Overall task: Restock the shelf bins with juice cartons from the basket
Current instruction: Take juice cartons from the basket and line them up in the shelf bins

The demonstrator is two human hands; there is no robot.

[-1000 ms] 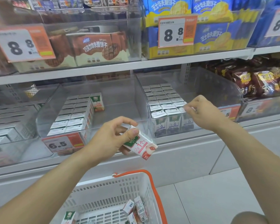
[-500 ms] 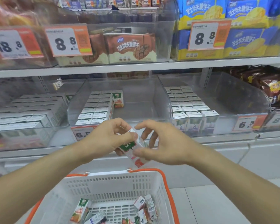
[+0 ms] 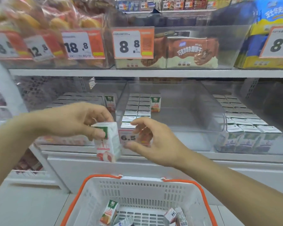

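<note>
Here, clear shelf bins [image 3: 170, 121] partly filled with juice cartons stand above a white basket [image 3: 142, 190] holding more. The left hand [image 3: 72, 119] grips one carton [image 3: 109, 142] upright; the right hand [image 3: 152, 141], fingers relaxed, touches its side.

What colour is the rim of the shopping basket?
Orange. The white plastic basket's rim shows best in the head view, the only view, below both hands.

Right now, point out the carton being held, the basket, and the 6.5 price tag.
Carton [image 3: 109, 142]: head view, on its white front face.
Basket [image 3: 204, 198]: head view, on the orange rim at right.
6.5 tag [image 3: 128, 137]: head view, on the printed digits.
</note>
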